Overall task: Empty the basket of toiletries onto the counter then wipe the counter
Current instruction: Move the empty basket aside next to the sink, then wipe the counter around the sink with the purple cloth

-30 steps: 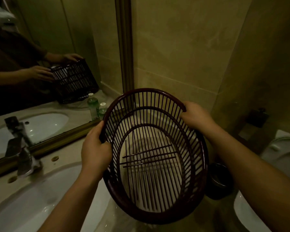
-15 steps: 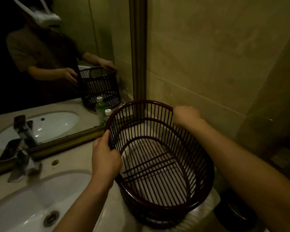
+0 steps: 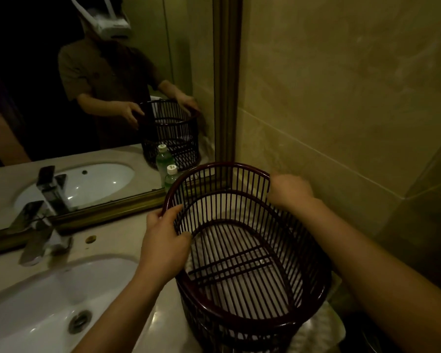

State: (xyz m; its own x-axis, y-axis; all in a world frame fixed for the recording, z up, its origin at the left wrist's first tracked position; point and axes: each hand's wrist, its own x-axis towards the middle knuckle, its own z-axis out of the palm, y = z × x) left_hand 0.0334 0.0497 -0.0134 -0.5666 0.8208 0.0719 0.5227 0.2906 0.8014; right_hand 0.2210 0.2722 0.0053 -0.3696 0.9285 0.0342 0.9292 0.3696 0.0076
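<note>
A dark brown slatted basket [image 3: 242, 324] stands upright at the counter's right end, with nothing visible inside it. My left hand [image 3: 163, 240] grips its near-left rim. Around the far-right rim, by the wall, my right hand [image 3: 290, 191] is closed. A white towel [image 3: 323, 327] lies under the basket and shows through the slats. Behind the basket, against the mirror, a small green bottle [image 3: 170, 175] with a white cap stands beside its reflection. Bare beige counter [image 3: 117, 240] lies left of the basket.
A white sink [image 3: 36, 301] with a metal drain fills the lower left. A chrome faucet [image 3: 41, 233] stands behind it. The gold-framed mirror [image 3: 107, 207] runs along the back. A tiled wall [image 3: 341, 110] closes the right side.
The basket has swung from tilted, with its opening toward me, to upright and has come down over the towel. Both hands have kept their hold on the rim.
</note>
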